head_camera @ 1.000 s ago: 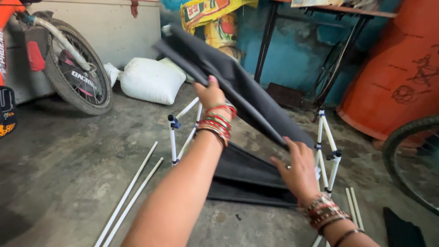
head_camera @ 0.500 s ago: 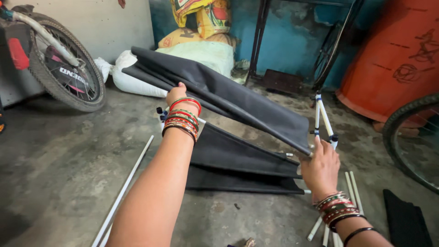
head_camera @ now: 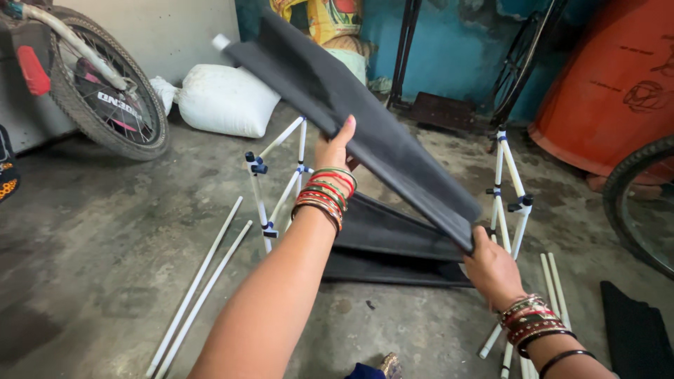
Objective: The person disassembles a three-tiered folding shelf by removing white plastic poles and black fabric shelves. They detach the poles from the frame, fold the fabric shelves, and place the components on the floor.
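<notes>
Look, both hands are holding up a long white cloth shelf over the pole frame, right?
Not quite: the head view shows the cloth shelf is dark grey, not white. Both the left hand and the right hand do hold it up over the white pole frame.

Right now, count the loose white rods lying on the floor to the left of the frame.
2: both rods lie side by side on the concrete, left of the left arm, slanting toward the frame. More rods lie at the right.

light: soft, even daylight | shadows: faint | focus: sharp | edges: perhaps slightly warped
</notes>
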